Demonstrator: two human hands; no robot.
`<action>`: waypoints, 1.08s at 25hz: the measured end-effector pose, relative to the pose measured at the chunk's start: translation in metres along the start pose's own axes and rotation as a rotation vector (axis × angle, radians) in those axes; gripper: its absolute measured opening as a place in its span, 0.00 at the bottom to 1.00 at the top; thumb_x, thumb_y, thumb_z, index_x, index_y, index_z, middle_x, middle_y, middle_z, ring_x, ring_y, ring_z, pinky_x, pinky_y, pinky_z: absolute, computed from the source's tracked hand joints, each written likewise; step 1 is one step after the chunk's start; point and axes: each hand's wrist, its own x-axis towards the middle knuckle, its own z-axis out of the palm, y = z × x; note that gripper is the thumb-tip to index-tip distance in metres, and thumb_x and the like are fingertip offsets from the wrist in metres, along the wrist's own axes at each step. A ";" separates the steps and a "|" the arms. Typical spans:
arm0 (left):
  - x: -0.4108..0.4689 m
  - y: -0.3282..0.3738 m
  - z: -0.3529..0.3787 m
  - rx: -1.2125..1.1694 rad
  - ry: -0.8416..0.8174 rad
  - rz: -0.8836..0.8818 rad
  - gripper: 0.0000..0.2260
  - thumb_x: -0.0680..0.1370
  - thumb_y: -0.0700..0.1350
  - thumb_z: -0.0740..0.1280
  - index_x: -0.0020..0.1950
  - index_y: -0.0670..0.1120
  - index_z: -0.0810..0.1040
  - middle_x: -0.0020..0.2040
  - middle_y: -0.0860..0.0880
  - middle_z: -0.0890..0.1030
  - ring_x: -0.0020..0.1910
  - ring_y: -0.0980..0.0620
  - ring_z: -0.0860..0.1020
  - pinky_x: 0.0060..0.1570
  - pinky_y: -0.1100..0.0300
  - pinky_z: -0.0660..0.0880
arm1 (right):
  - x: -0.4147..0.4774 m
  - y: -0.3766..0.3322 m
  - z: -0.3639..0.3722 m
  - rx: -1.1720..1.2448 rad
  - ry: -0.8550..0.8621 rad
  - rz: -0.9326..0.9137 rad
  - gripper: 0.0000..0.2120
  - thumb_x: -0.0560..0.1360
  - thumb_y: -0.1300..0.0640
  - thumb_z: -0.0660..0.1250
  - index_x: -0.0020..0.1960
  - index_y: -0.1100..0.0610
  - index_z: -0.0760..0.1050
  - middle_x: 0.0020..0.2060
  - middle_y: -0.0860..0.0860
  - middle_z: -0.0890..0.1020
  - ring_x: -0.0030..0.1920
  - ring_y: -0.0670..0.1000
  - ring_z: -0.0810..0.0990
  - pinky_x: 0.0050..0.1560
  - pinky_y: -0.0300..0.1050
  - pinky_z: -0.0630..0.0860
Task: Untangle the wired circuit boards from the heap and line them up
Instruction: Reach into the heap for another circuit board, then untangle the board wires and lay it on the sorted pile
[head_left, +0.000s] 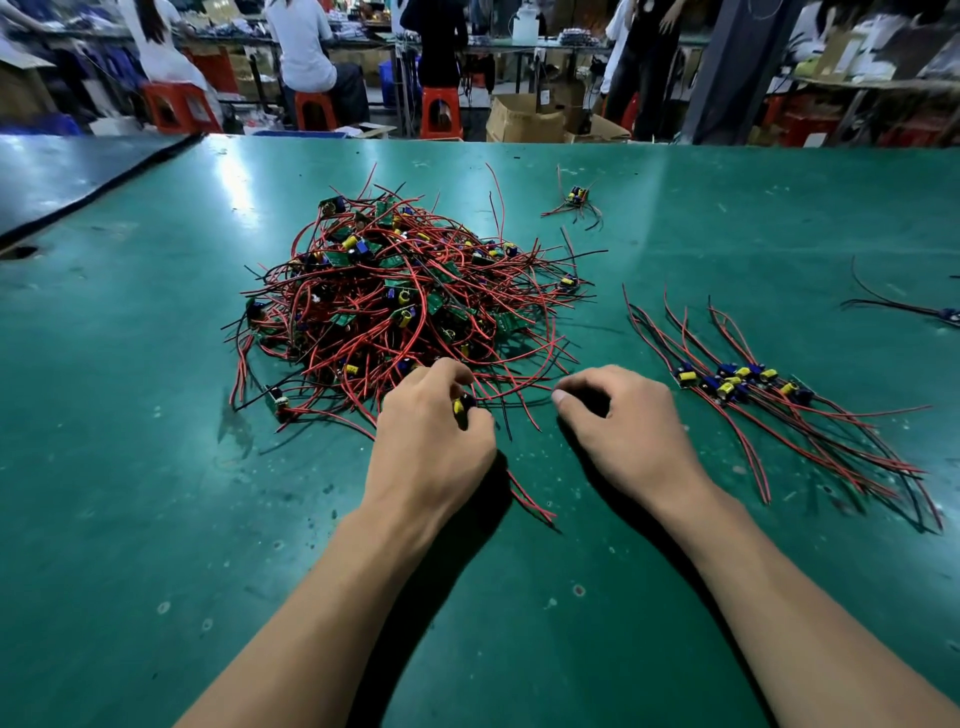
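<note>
Gleaming green table (130, 467), wire heap (405, 291), red stools (440, 111) beyond, cardboard boxes (524, 122)

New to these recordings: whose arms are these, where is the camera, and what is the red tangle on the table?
No machine: a person's bare arms, filmed by a camera worn on the head. On the green table lies a heap of circuit boards with red and black wires. Right of it, freed boards lie side by side. The left hand holds one board at the heap's near edge. The right hand is curled beside it; whether it pinches a wire is unclear.
</note>
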 end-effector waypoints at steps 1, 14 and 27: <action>-0.001 -0.001 0.001 0.021 -0.015 0.004 0.13 0.73 0.42 0.68 0.57 0.45 0.79 0.50 0.48 0.80 0.49 0.48 0.76 0.52 0.55 0.74 | 0.000 0.000 0.000 0.019 -0.018 -0.001 0.06 0.76 0.54 0.71 0.50 0.53 0.85 0.46 0.49 0.85 0.48 0.48 0.81 0.51 0.38 0.72; -0.008 0.013 0.007 -0.354 0.134 0.107 0.07 0.73 0.43 0.74 0.48 0.48 0.80 0.40 0.56 0.82 0.34 0.59 0.78 0.39 0.60 0.77 | -0.003 -0.022 -0.010 0.811 -0.383 0.154 0.07 0.77 0.59 0.70 0.54 0.56 0.83 0.43 0.53 0.86 0.41 0.47 0.81 0.48 0.40 0.80; -0.014 0.021 0.010 -0.549 -0.242 -0.057 0.13 0.71 0.38 0.76 0.52 0.46 0.79 0.36 0.53 0.83 0.35 0.52 0.81 0.43 0.57 0.79 | -0.002 -0.018 -0.014 0.897 -0.226 0.281 0.18 0.70 0.46 0.75 0.43 0.62 0.82 0.30 0.53 0.80 0.28 0.48 0.74 0.31 0.41 0.71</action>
